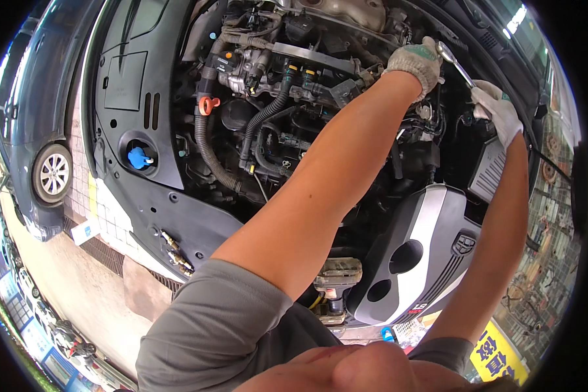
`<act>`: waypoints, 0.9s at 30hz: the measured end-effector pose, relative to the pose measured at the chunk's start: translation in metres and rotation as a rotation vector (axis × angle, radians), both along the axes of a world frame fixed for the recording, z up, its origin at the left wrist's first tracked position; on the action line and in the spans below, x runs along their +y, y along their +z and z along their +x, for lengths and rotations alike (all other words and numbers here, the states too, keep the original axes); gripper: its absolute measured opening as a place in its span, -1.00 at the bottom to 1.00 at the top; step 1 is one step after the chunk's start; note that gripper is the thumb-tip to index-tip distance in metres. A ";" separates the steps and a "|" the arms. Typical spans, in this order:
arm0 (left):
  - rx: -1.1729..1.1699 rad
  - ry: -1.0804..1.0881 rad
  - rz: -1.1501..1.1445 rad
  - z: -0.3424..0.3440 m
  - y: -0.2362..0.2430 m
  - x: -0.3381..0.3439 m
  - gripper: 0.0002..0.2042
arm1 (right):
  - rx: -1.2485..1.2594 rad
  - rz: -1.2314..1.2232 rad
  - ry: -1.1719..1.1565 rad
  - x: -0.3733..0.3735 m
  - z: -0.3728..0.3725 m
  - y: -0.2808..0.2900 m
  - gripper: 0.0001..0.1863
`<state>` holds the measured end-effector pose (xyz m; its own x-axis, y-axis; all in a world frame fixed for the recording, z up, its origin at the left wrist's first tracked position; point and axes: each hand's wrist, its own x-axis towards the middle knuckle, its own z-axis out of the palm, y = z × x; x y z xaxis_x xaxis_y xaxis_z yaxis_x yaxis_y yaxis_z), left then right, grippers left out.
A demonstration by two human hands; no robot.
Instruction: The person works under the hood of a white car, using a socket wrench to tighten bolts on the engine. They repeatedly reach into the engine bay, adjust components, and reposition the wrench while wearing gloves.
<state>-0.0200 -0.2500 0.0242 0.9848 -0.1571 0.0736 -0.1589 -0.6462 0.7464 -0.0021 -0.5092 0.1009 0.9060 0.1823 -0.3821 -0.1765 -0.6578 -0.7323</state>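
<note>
A chrome ratchet wrench (460,70) spans my two hands over the far right side of an engine bay. My right hand (500,112), in a pale work glove, is closed round the handle end. My left hand (417,65), in a knitted glove with green on the fingers, curls against the ratchet's round head; its fingertips and whatever lies beneath are hidden. Below my left hand are hoses and wiring at the side of the engine (307,85). My left forearm crosses over the engine and covers part of it.
A grey and silver engine cover (418,255) lies at the near right, beside a battery-like tool part (338,277). Metal fittings (173,248) rest on the black front panel. A blue cap (139,158) and an orange clip (208,106) show leftward. A dark car (42,117) stands further left.
</note>
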 end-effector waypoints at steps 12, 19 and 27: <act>-0.023 0.030 0.031 0.002 -0.011 0.016 -0.57 | -0.361 -0.615 -0.407 0.137 -0.117 0.000 -0.43; 0.003 -0.041 0.033 -0.004 0.006 0.000 -0.58 | -0.184 -0.183 0.109 -0.016 0.016 -0.020 -0.49; -0.023 -0.041 -0.074 -0.007 0.004 0.004 -0.55 | -0.240 -0.267 -0.255 0.034 -0.060 -0.002 -0.43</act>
<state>-0.0266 -0.2461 0.0280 0.9756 -0.1909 0.1087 -0.2017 -0.5818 0.7879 -0.0620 -0.4754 0.0993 0.9780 -0.1349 -0.1590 -0.2033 -0.7867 -0.5829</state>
